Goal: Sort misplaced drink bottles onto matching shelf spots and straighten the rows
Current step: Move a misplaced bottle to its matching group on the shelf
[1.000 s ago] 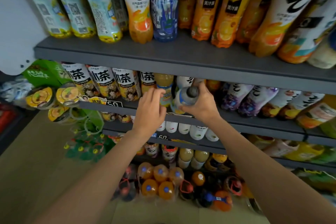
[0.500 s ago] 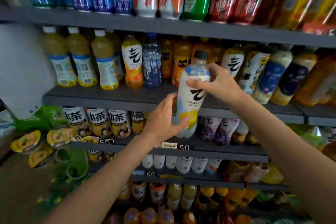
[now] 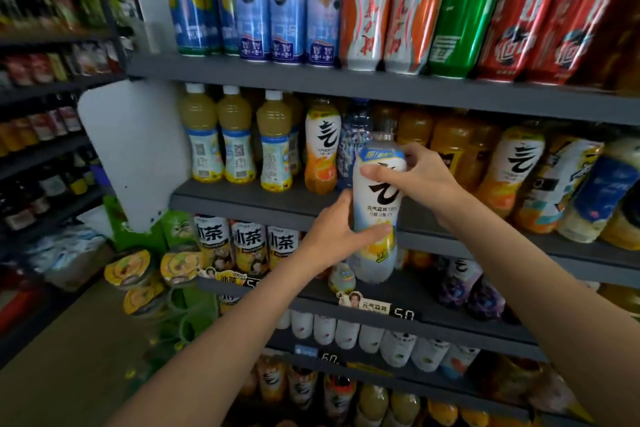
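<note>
Before the front edge of the juice shelf (image 3: 242, 199), a white sparkling-water bottle (image 3: 375, 218) with a black brush character and a yellow fruit print stands upright in the air, held by both hands and resting on no shelf. Its dark cap sits in front of a blue-patterned bottle (image 3: 353, 146) on that shelf, so the two are hard to separate there, and its base overlaps the front of the shelf below (image 3: 381, 291), hiding what stands behind it. The right hand (image 3: 420, 180) comes in from the right and wraps the upper label, thumb across the front just under the blue band, the other fingers curled behind and out of sight. The left hand (image 3: 341, 232) cups the lower half from the left, thumb lying across the yellow print, its fingers hidden behind the bottle. Both grips are closed snugly round the bottle. To the left on the juice shelf stand three pale yellow bottles with white caps (image 3: 239, 139) and an orange bottle with the same brush character (image 3: 322, 149); to the right, orange juice bottles lean and blur toward the frame's edge. Above, the cans (image 3: 398, 17) are cut off at the top, and the rows below the arms are partly covered by the forearms and too blurred to read.
</note>
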A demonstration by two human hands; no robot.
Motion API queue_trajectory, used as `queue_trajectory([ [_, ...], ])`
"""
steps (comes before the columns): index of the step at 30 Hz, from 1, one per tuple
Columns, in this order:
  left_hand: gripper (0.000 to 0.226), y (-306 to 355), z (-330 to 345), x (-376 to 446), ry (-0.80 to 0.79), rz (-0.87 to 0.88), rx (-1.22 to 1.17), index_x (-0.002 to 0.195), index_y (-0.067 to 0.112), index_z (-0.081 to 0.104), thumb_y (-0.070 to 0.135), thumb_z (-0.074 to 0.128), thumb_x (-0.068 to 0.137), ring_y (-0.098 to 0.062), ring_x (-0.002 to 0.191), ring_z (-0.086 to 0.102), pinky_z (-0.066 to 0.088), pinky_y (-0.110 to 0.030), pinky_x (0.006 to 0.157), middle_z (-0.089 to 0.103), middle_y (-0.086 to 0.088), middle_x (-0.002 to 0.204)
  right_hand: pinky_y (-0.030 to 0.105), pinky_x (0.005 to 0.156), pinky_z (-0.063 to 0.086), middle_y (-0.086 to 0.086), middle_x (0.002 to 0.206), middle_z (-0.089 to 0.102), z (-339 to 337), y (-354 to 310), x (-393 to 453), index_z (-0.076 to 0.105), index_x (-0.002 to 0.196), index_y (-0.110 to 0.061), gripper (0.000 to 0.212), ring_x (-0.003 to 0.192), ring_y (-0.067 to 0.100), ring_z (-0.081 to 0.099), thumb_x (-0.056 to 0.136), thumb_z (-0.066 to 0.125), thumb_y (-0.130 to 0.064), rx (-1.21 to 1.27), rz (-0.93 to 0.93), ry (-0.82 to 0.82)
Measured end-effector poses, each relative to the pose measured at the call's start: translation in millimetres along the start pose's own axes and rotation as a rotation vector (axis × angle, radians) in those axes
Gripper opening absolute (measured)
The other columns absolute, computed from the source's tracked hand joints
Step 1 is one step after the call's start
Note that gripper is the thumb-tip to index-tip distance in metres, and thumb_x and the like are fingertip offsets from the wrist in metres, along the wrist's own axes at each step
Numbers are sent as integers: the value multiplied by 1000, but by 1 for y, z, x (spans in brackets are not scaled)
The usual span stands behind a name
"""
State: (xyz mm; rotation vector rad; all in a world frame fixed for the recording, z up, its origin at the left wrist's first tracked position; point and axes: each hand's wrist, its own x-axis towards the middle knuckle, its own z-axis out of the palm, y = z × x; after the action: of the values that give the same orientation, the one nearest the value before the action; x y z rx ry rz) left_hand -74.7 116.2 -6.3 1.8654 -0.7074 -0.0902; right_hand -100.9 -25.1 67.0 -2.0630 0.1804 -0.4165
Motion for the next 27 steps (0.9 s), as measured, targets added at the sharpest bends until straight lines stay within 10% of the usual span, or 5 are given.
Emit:
queue_trajectory([
  [11, 50, -23, -58, -4, 345, -42, -53, 125, 20, 43, 23, 69, 82, 9, 86, 53, 46, -4, 65, 54, 18, 102, 28, 79, 56, 5, 110, 66, 5, -8, 20, 57, 110, -20, 29, 96, 18, 67, 86, 62, -35, 178, 24, -470],
  [15, 62, -26, -36, -12, 216, 19, 118, 121, 32, 41, 56, 68, 70, -4, 98, 56, 51, -20, 75, 57, 14, 111, 31, 83, 56, -3, 114, 63, 12, 13, 3, 54, 119, -22, 41, 101, 13, 64, 81, 70, -27, -48, -4, -673],
  [20, 78, -43, 39, -15, 7, 3, 166, 126, 26, 42, 67, 60, 62, -12, 105, 57, 51, -42, 83, 59, 4, 120, 23, 60, 56, -12, 80, 71, -8, 70, -26, 65, 91, -28, 24, 69, 2, 65, 73, 79, -20, -54, 25, -478],
  [27, 68, -71, 122, -18, -195, -58, 235, 124, 19, 47, 52, 74, 70, -17, 103, 60, 50, -42, 82, 62, 0, 116, 32, 91, 50, -6, 114, 63, -17, 183, -70, 49, 124, -18, 87, 105, 9, 59, 51, 84, -50, -46, 253, -120],
])
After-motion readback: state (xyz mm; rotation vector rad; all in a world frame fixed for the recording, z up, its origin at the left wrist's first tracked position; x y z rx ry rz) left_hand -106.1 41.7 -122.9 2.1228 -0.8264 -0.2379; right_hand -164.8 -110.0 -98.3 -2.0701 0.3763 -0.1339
